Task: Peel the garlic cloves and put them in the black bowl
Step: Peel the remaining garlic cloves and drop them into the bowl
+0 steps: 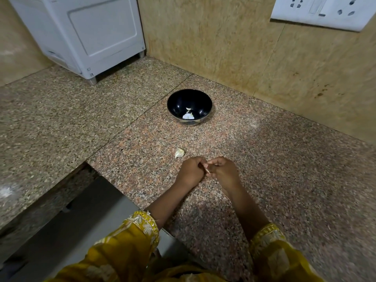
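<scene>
I hold one garlic clove (207,170) pinched between my left hand (190,172) and right hand (223,173), both curled on it to work the skin off, on the near side of the black bowl (177,101) holding peeled cloves (188,115), a spare clove (179,153) waiting between.

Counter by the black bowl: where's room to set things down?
Bare granite right of the black bowl toward the wall, and left of it up to the white appliance. Crowded only where the left hand and right hand pinch a held clove beside the loose clove.
</scene>
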